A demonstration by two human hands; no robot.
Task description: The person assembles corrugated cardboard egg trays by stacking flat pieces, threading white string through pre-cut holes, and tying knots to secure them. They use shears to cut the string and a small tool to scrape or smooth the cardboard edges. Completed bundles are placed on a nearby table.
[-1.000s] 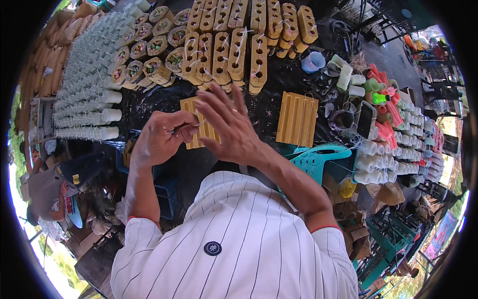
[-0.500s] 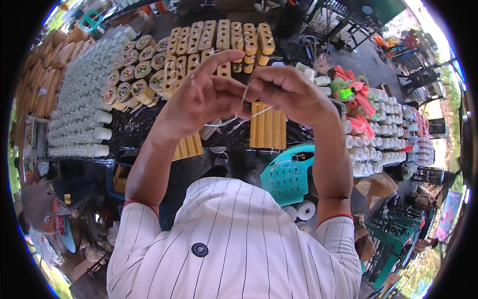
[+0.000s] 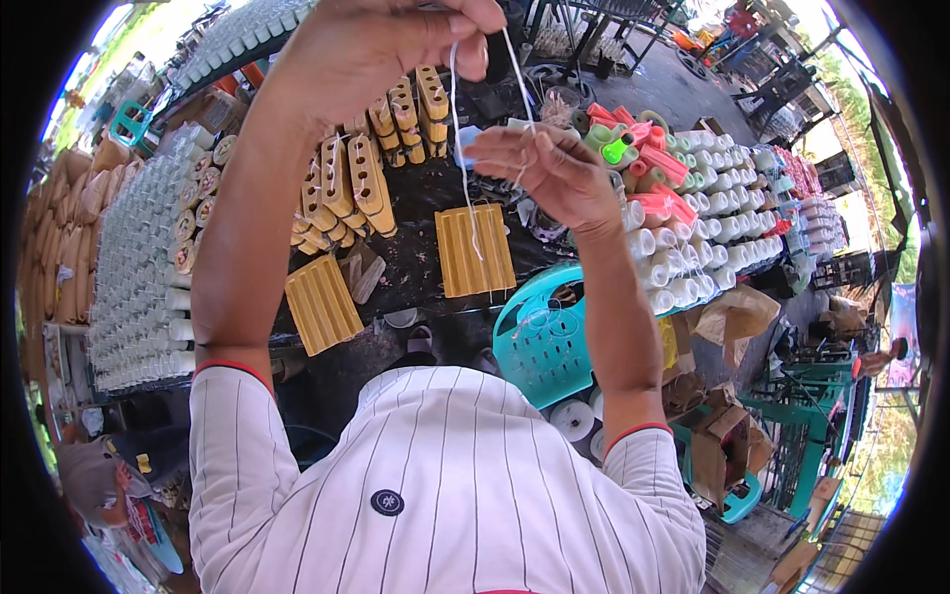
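A thin white string (image 3: 518, 74) stretches between my two raised hands. My left hand (image 3: 396, 45), high at the top edge, pinches it, and a loose end hangs down over a yellow grooved block (image 3: 457, 265). Lower and to the right, my right hand (image 3: 559, 178) has the string between its thumb and fingers, with the fingers pointing left. A second grooved block (image 3: 324, 305) lies at an angle on the dark table (image 3: 401, 267), nearer the left, beside a small greyish piece (image 3: 362, 272).
Yellow blocks with round holes (image 3: 341, 183) stand in rows at the table's far side. White cylinders (image 3: 139, 297) are stacked left, white rolls (image 3: 693, 257) and red pieces (image 3: 661, 158) right. A teal chair (image 3: 539, 371) is close in front, near white spools (image 3: 572, 420). At lower left is another person (image 3: 94, 475).
My hands have drawn apart: the left rose up and leftward, the right dropped slightly. More string now shows between them. The view has shifted, bringing both grooved blocks into sight.
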